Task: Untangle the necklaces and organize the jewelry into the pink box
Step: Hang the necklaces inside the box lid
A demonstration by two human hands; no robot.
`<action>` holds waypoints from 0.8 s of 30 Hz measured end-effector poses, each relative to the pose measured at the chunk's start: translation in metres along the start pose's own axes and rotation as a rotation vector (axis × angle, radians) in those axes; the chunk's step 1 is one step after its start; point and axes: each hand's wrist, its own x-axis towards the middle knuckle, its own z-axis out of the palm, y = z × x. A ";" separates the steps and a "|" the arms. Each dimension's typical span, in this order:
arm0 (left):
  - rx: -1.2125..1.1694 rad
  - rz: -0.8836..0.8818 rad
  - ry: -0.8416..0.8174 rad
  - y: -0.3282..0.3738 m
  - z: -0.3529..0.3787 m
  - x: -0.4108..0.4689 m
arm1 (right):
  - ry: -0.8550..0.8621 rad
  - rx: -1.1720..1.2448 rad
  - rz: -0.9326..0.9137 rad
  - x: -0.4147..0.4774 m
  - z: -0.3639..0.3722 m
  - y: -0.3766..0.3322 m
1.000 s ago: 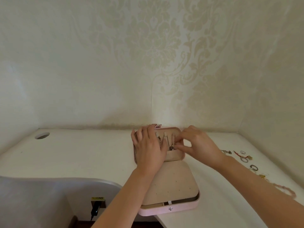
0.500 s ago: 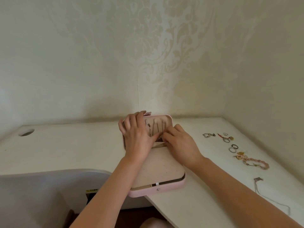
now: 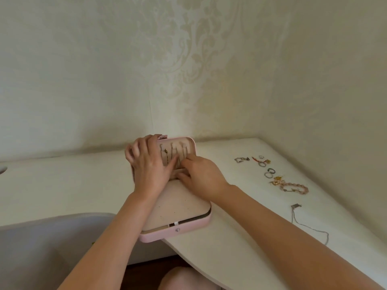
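On the desk (image 3: 62, 185) the open box (image 3: 188, 229) lies at the edge; the left hand (image 3: 148, 166) grips its lid (image 3: 191, 143), where necklaces (image 3: 167, 153) hang, half hidden. Whether the right hand (image 3: 201, 176) pinches one, I cannot tell

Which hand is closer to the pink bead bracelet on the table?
Right. The right hand works at the pink box lid, on the side toward the bracelet; the left hand grips the lid's opposite edge.

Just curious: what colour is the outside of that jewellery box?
Pale pink; the box shows it best along its front wall, in the head view.
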 end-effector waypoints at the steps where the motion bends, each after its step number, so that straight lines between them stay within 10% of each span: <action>1: -0.001 0.001 0.001 0.000 0.000 0.000 | -0.018 0.082 0.002 -0.003 -0.007 0.000; 6: -0.011 0.018 0.007 0.000 -0.002 0.000 | -0.253 0.281 0.126 -0.026 -0.080 0.027; 13: -0.011 0.019 -0.032 0.010 -0.001 -0.003 | -0.816 -0.091 0.571 -0.095 -0.133 0.086; 24: -0.038 0.072 -0.106 0.042 0.004 -0.012 | -0.576 0.073 0.921 -0.169 -0.144 0.126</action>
